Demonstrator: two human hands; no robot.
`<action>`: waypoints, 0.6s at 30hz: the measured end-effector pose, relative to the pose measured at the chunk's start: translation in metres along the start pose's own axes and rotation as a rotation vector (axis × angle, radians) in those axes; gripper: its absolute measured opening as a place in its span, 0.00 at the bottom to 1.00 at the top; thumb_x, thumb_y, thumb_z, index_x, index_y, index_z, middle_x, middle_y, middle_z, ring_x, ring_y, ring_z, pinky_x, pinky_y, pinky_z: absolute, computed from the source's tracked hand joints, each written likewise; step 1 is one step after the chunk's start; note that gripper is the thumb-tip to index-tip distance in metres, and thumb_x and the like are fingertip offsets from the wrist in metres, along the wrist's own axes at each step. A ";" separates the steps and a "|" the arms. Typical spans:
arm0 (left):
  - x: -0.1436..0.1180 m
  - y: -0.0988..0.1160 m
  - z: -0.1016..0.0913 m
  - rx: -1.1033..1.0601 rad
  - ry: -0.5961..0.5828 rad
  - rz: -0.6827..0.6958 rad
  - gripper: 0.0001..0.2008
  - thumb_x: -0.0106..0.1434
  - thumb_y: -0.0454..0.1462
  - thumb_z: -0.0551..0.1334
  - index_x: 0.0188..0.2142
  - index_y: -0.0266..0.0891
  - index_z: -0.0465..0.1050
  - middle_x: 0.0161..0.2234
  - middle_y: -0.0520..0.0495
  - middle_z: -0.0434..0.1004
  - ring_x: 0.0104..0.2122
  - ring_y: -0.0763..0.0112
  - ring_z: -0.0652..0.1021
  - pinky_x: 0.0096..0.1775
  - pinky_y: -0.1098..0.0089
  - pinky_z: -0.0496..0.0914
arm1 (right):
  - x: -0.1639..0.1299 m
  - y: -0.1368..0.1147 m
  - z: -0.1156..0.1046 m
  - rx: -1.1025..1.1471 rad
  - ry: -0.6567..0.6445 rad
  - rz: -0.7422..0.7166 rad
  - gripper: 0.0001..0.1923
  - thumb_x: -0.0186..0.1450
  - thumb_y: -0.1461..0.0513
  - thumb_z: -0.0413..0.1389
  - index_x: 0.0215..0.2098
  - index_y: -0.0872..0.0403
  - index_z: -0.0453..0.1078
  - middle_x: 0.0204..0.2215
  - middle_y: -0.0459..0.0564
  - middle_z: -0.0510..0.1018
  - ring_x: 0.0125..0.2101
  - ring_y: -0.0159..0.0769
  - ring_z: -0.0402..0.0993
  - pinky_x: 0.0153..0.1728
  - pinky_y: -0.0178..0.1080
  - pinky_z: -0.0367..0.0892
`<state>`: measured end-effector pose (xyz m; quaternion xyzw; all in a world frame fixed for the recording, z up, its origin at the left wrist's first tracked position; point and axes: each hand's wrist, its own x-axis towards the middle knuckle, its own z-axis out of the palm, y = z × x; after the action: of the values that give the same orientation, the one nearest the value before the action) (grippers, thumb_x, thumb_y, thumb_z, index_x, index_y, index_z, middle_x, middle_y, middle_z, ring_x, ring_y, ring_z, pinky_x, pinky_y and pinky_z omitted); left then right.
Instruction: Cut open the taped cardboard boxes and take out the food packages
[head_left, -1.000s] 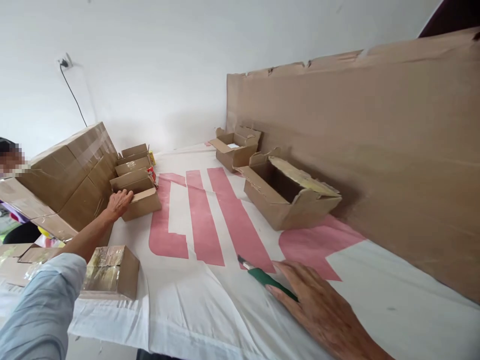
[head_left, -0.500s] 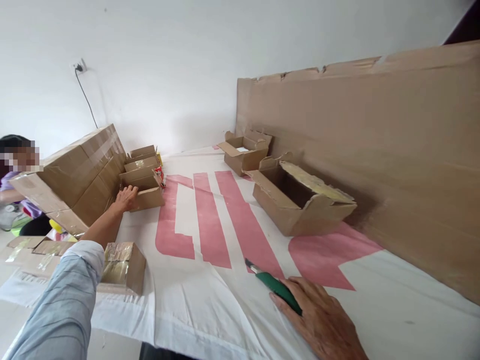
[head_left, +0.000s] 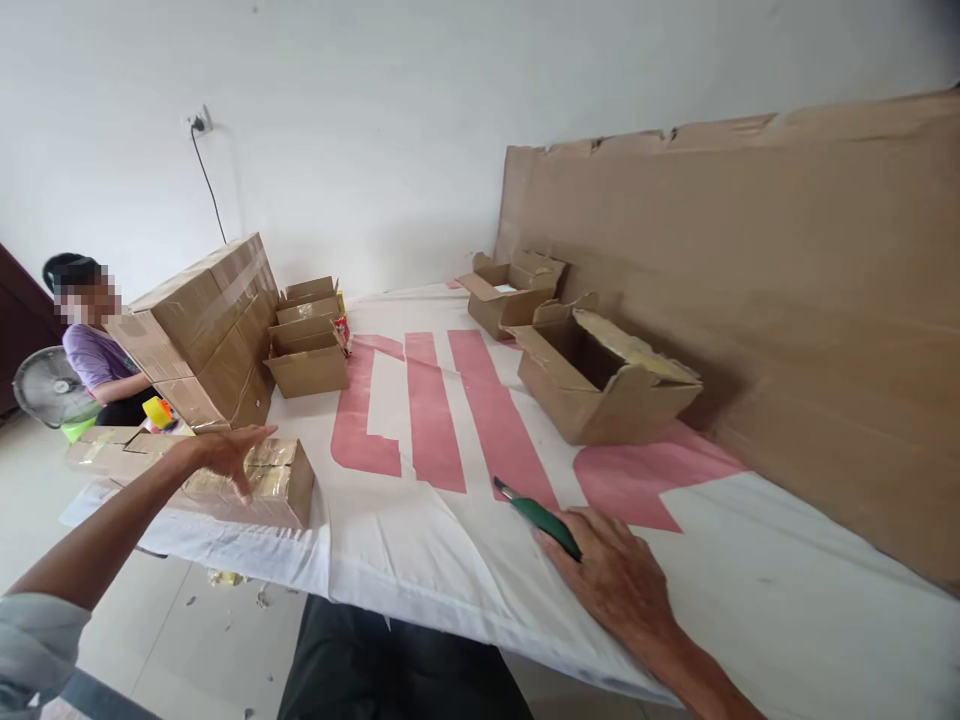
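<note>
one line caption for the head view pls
Left hand over a taped box; right hand on a green cutter.

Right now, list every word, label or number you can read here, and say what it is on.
Big pink letter shapes on the white cloth: cut off and seen at an angle, not readable as a word.
Red packet beside the small boxes: print too small to read.
Cardboard boxes and sheet: no readable text.
</note>
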<state>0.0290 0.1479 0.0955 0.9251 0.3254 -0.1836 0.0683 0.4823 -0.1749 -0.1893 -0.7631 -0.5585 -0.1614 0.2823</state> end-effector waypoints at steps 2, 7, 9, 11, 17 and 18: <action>-0.012 0.005 0.013 0.035 -0.031 -0.035 0.67 0.44 0.51 0.80 0.78 0.49 0.49 0.73 0.32 0.63 0.69 0.38 0.69 0.63 0.49 0.67 | 0.001 -0.001 -0.001 -0.004 -0.015 -0.004 0.16 0.75 0.51 0.50 0.41 0.51 0.73 0.39 0.57 0.81 0.41 0.52 0.77 0.39 0.47 0.66; -0.019 0.036 0.021 0.125 0.033 -0.085 0.63 0.47 0.43 0.77 0.78 0.46 0.48 0.68 0.32 0.67 0.66 0.35 0.71 0.64 0.44 0.64 | 0.005 -0.004 0.000 -0.003 -0.016 0.016 0.12 0.73 0.53 0.51 0.37 0.50 0.71 0.36 0.57 0.80 0.41 0.51 0.76 0.39 0.46 0.65; -0.013 0.062 0.025 0.126 0.080 -0.065 0.61 0.49 0.43 0.77 0.77 0.44 0.49 0.68 0.32 0.68 0.66 0.36 0.71 0.64 0.44 0.63 | 0.006 -0.005 0.000 0.019 -0.006 0.033 0.12 0.73 0.53 0.51 0.36 0.50 0.70 0.35 0.56 0.80 0.40 0.50 0.76 0.39 0.46 0.65; -0.003 0.095 0.034 0.088 0.158 -0.020 0.59 0.50 0.46 0.77 0.76 0.42 0.52 0.67 0.31 0.69 0.65 0.37 0.72 0.64 0.45 0.64 | 0.009 -0.006 -0.003 0.060 -0.006 0.056 0.13 0.72 0.53 0.50 0.36 0.49 0.69 0.34 0.56 0.80 0.39 0.50 0.76 0.39 0.46 0.65; 0.009 0.155 0.064 -0.238 0.545 0.148 0.42 0.60 0.56 0.72 0.68 0.43 0.65 0.70 0.30 0.68 0.67 0.38 0.71 0.66 0.41 0.63 | 0.014 -0.022 -0.030 0.302 -0.066 0.214 0.19 0.72 0.46 0.50 0.36 0.49 0.72 0.34 0.55 0.80 0.37 0.50 0.78 0.39 0.47 0.69; 0.006 0.152 0.069 -0.303 0.625 0.108 0.36 0.65 0.54 0.70 0.66 0.43 0.68 0.70 0.32 0.68 0.67 0.40 0.71 0.66 0.42 0.63 | 0.015 -0.027 -0.035 0.371 -0.068 0.262 0.20 0.71 0.44 0.51 0.36 0.49 0.73 0.34 0.54 0.81 0.36 0.48 0.78 0.38 0.46 0.70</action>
<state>0.1079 0.0158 0.0308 0.9318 0.3048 0.1627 0.1115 0.4640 -0.1788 -0.1469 -0.7691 -0.4839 0.0080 0.4176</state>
